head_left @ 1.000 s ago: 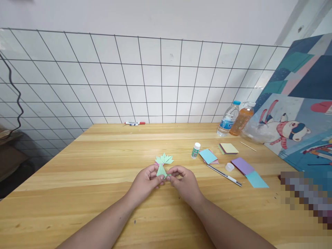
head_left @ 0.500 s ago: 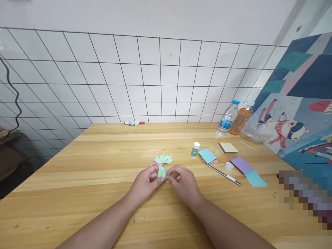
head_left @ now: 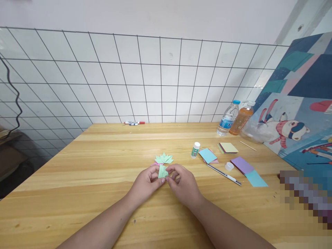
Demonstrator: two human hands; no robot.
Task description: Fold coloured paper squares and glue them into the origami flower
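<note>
The left hand (head_left: 146, 180) and right hand (head_left: 183, 182) are bare, as are the left forearm (head_left: 103, 218) and right forearm (head_left: 225, 219), widening toward the near side; a tiny mole-like spot (head_left: 121, 219) marks the left forearm.

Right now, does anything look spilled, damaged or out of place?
No spill shows. Beside the glue, the blue paper lies askew over pink paper, whose corner sticks out. A dark spot on the table between the arms may be a chip.

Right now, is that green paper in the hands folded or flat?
Folded: between the left hand and right hand, the green paper shows slanting edges and creases.
</note>
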